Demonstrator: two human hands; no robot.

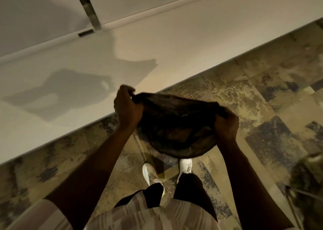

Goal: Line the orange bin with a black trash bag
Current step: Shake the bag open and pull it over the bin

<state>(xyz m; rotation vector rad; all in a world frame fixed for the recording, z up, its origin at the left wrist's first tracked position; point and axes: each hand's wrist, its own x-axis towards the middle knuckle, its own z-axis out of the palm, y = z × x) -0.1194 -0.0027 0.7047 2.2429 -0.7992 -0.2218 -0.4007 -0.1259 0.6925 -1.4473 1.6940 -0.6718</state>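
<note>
A thin black trash bag (176, 126) hangs in the air at the middle of the head view, its mouth stretched wide between both hands. My left hand (126, 107) is closed on the left edge of the bag's rim. My right hand (227, 126) grips the right edge. The bag sags down in front of my legs, above my white shoes (185, 165). No orange bin is in view.
A white wall with a baseboard (157, 42) runs diagonally across the upper left. The floor (262, 93) is mottled tan and grey tile. A metal strip (89, 9) runs up the wall. A blurred dark object (307, 182) sits at the lower right.
</note>
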